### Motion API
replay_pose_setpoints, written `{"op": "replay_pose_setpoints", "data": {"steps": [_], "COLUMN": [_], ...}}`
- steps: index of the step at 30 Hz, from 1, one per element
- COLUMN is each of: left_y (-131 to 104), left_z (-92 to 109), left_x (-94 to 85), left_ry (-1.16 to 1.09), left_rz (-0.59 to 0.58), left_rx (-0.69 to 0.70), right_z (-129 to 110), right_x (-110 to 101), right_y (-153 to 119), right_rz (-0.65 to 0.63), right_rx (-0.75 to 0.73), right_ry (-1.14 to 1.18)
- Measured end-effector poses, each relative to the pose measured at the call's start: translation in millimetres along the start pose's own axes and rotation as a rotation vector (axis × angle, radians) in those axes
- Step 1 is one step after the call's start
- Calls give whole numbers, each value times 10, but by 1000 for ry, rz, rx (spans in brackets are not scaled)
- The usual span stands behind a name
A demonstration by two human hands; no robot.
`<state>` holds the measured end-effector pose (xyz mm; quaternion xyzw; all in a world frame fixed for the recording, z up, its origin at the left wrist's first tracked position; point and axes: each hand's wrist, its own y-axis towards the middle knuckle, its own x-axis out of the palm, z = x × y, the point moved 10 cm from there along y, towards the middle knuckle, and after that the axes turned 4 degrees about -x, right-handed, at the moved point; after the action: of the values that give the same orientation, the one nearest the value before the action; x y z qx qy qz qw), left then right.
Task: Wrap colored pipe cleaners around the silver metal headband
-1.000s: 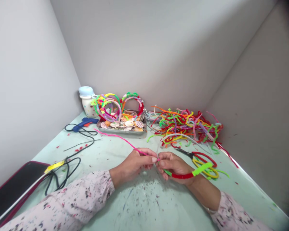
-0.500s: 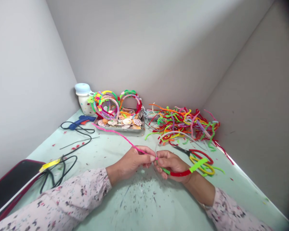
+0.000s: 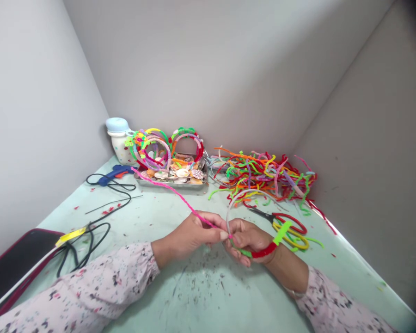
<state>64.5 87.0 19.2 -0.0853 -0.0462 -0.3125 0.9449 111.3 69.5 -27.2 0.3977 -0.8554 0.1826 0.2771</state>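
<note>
My left hand (image 3: 196,235) pinches a long pink pipe cleaner (image 3: 175,191), whose free end reaches back toward the metal tray. Its other end makes a small pink turn around a pale hoop (image 3: 229,210) near my right thumb. My right hand (image 3: 251,240) is closed on that hoop. Red, green and bright lime wrapping (image 3: 282,232) covers the hoop's lower right part; the upper arc is bare. The two hands almost meet at the fingertips.
Scissors (image 3: 287,226) lie right of my right hand, before a heap of coloured pipe cleaners (image 3: 263,175). A metal tray (image 3: 169,184) holds shells and wrapped hoops (image 3: 158,148). Further left are a white cup (image 3: 119,143), a blue glue gun (image 3: 115,174), black cables (image 3: 106,226) and a dark device (image 3: 21,254).
My right hand has turned the hoop slightly, so its bare arc stands clearer and its wrapped part sits lower. The pink turn has shifted slightly right and down with my left fingertips.
</note>
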Motion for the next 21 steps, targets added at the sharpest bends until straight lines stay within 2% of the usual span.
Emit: {"op": "replay_pose_setpoints", "data": {"steps": [11,14,17,21], "left_y": [-49,-41,27,100], "left_z": [83,49,10,-81], "left_x": [184,202,49,-180], "left_ry": [38,3,-82,-231], "left_rz": [-163,-177,-31,160], "left_rx": [12,0,27,30], "right_z": [135,147,-44,-460], "right_x": [143,123,29,-188], "right_y": [-50,-64,-12,-5], "right_rz": [-141,-135,-22,284], "right_rx": [125,154,19,-276], "right_ry": [8,-39,-104,-231]}}
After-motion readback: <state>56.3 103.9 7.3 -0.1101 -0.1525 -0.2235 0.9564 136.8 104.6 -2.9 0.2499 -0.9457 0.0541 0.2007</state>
